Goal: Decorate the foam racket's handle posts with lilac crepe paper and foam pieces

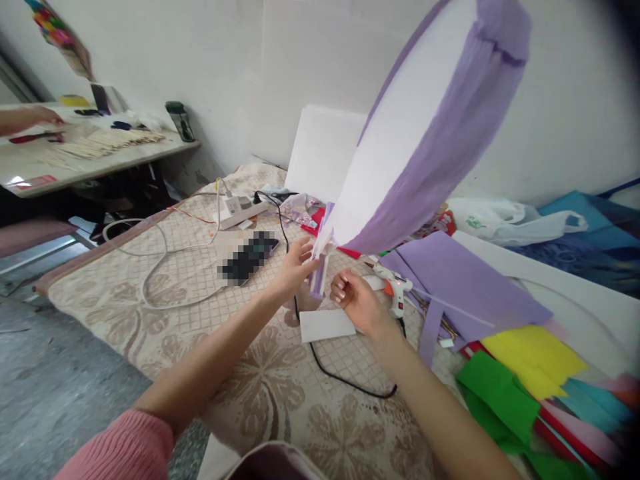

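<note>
L hand (295,270) has its fingers partly bent and holds the big purple & white paper shape (440,160) by its narrow lower end; the shape leans up to the right, above the patterned cloth (260,373). R hand (357,300) is near this end, w/ fingers curled inward; I cannot tell if sth. is in it. Just beside R hand, on its right, is a white glue gun (399,293). Small white card (327,325) lies betw. both forearms. Farther right are a purple sheet (475,287), a yellow sheet (535,357) & a green sheet (500,390). On the left lies a phone (250,258), w/ a power strip (243,215) behind. At another table (85,167), a co-worker's hand (43,117) is near thin sticks (110,142).
</note>
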`<state>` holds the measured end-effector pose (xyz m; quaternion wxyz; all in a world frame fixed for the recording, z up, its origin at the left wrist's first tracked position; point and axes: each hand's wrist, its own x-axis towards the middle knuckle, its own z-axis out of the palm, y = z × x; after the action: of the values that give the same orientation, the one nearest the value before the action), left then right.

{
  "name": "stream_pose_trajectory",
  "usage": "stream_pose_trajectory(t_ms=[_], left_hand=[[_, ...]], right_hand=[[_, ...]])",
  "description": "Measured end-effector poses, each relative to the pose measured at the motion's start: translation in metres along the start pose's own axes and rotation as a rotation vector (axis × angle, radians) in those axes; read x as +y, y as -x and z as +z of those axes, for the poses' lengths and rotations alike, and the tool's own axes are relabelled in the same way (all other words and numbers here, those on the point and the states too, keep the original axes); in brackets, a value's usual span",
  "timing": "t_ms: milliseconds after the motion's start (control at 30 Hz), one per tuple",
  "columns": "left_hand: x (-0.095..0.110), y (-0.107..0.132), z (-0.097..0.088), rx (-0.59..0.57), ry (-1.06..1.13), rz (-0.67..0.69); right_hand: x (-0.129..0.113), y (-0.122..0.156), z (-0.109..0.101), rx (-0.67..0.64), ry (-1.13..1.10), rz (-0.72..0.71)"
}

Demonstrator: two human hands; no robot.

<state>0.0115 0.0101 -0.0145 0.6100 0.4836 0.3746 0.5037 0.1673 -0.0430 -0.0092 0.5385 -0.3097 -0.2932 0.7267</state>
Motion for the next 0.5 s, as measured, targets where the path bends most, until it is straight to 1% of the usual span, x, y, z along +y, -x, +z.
stream_pose_trajectory(t_ms=[267, 500], left_hand=[[0.0055, 0.0045, 0.0022, 0.009, 0.02, -0.031], [0.0068, 0.0055, 0.0037, 0.017, 0.028, -0.038]], right_hand=[[-0.0013, 0.0042, 0.0035, -0.023, 0.075, -0.054], [0.0004, 0.0036, 0.0009, -0.014, 0.184, -0.103]])
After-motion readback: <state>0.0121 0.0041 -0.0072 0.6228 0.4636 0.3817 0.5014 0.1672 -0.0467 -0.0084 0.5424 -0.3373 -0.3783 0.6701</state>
